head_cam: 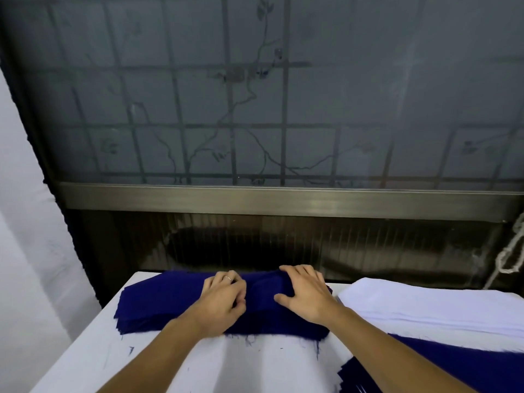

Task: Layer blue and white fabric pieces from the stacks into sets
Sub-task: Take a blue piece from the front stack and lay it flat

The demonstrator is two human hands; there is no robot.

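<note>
Backdrop: frosted window (283, 95) with a bar grid and vine shadows behind it, a brushed metal sill (283, 201) below, then a dark ribbed panel (368, 245). White cloth hanging (28, 222) at the far left; knotted white rope (510, 251) at the right edge.

Surface: 1 white-covered table (255, 364), with loose blue threads (249, 340) scattered on it near the stack's front edge.

Item 1: blue fabric stack (158, 304), many layers, frayed edges, lying along the far edge of the table at centre. The top layer is rucked into a ridge between the 2 hands.

Item 2: white fabric stack (425, 307), just right of the blue stack, at the far right of the table.

Item 3: further blue fabric pieces (467, 364), near right corner, lying just in front of the white stack and partly hidden by the right forearm.

Left hand (224, 302): on top of the blue stack, knuckles up, fingers curled in toward the thumb, 1 ring (227, 277) on a finger. Whether it pinches a layer cannot be told.

Right hand (307, 296): flat, palm down on the blue stack, fingers straight and spread, thumb out to the side, fingertips reaching the far edge of the stack.
</note>
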